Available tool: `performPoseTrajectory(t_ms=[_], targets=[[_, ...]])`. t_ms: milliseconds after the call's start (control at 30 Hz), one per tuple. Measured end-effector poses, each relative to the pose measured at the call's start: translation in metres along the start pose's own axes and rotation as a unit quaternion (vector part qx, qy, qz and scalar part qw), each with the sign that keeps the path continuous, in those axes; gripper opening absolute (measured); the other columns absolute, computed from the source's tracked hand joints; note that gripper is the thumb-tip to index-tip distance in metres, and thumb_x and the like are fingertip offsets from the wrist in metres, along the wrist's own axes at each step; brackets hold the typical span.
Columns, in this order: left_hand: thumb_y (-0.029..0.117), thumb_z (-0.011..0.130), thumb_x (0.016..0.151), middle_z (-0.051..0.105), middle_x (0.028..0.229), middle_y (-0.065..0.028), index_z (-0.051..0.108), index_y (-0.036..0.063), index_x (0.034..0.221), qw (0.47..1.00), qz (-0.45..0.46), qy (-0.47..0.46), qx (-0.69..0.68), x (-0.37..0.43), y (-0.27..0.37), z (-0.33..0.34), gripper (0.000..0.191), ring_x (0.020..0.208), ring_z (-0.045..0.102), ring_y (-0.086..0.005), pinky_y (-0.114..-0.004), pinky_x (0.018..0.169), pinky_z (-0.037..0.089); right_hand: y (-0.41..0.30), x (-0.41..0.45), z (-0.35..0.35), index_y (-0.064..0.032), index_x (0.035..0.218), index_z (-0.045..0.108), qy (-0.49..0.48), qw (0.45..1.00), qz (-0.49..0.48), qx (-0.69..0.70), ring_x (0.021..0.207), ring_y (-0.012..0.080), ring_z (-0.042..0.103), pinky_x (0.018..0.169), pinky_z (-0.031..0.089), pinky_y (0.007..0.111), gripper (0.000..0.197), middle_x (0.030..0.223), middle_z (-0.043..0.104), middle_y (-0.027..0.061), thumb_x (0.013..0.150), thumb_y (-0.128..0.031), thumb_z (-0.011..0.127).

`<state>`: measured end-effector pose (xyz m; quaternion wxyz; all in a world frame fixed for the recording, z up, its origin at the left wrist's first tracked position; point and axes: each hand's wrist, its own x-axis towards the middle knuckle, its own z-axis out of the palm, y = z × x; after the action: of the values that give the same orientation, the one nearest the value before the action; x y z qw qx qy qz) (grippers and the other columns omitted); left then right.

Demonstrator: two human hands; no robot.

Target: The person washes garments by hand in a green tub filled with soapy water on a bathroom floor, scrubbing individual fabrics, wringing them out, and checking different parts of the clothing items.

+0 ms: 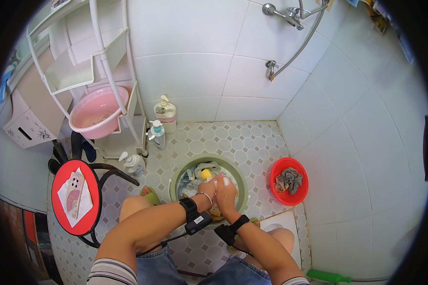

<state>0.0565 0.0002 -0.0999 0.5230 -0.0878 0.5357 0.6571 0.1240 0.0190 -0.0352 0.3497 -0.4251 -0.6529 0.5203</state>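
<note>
Both of my hands are together over a green plastic basin point(243, 178) of soapy water on the tiled floor. My left hand point(207, 190) is curled, its fingers turned towards the right one. Against it presses my right hand point(225, 192), with white suds on its skin. Whether anything is held between them cannot be told, as the fingers hide it. Wet grey cloth point(192, 187) lies in the water around them. Just beyond my fingers, a yellow object point(205, 174), perhaps soap, rests on the cloth.
A red basin point(274, 192) with grey cloth stands right. Pump bottles point(133, 164) stand left, near a white rack point(128, 121) holding a pink basin point(89, 131). A phone point(75, 196) lies on paper on a red stool point(62, 178). A green bottle point(326, 276) lies at lower right.
</note>
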Motion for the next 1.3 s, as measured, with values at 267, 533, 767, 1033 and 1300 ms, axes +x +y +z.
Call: performPoseTrajectory(t_ms=[267, 533, 767, 1033, 1300], targets=[[0.035, 0.058, 0.082, 0.060, 0.084, -0.0079, 0.056, -0.0012, 0.096, 0.915, 0.197, -0.074, 0.344, 0.001, 0.010, 0.002, 0.039, 0.071, 0.059, -0.0190, -0.033, 0.060, 0.046, 0.000, 0.020, -0.017, 0.0033, 0.086, 0.059, -0.015, 0.967, 0.226, 0.119, 0.072, 0.0202, 0.056, 0.063, 0.043, 0.033, 0.035, 0.085, 0.062, 0.0100, 0.087, -0.030, 0.047], [0.042, 0.059, 0.078, 0.062, 0.091, -0.0122, 0.055, -0.0079, 0.101, 0.967, 0.056, -0.136, 0.209, -0.008, 0.046, 0.006, 0.056, 0.077, 0.059, -0.0186, -0.029, 0.067, 0.045, -0.008, 0.039, -0.057, -0.0029, 0.098, 0.056, -0.161, 0.880, 0.341, 0.289, 0.078, 0.0189, 0.058, 0.072, 0.047, 0.033, 0.028, 0.090, 0.061, 0.0072, 0.089, -0.029, 0.048], [0.007, 0.072, 0.064, 0.061, 0.096, -0.0108, 0.053, -0.0008, 0.107, 0.917, 0.138, -0.132, 0.349, -0.040, 0.068, 0.000, 0.047, 0.084, 0.059, -0.0184, -0.028, 0.072, 0.047, 0.008, 0.044, -0.083, -0.0067, 0.099, 0.054, -0.097, 0.926, 0.330, 0.158, 0.079, 0.0128, 0.053, 0.076, 0.042, 0.031, 0.022, 0.091, 0.058, 0.0016, 0.091, -0.024, 0.044], [0.016, 0.071, 0.061, 0.059, 0.096, -0.0175, 0.043, 0.0012, 0.118, 0.788, 0.150, -0.154, 0.578, -0.024, 0.073, -0.010, 0.065, 0.090, 0.059, -0.0280, -0.035, 0.080, 0.046, 0.022, 0.050, -0.080, -0.0032, 0.098, 0.051, -0.066, 0.933, 0.254, 0.245, 0.083, 0.0170, 0.055, 0.074, 0.044, 0.031, 0.023, 0.093, 0.057, 0.0071, 0.093, -0.022, 0.039], [0.029, 0.075, 0.060, 0.056, 0.100, -0.0103, 0.034, 0.0038, 0.123, 0.700, 0.348, -0.014, 0.624, -0.027, 0.051, -0.001, 0.079, 0.097, 0.053, -0.0304, -0.037, 0.086, 0.042, -0.002, 0.054, -0.066, 0.0025, 0.100, 0.049, -0.050, 0.925, 0.187, 0.328, 0.089, 0.0208, 0.058, 0.080, 0.047, 0.034, 0.028, 0.097, 0.058, 0.0130, 0.095, -0.021, 0.035]])
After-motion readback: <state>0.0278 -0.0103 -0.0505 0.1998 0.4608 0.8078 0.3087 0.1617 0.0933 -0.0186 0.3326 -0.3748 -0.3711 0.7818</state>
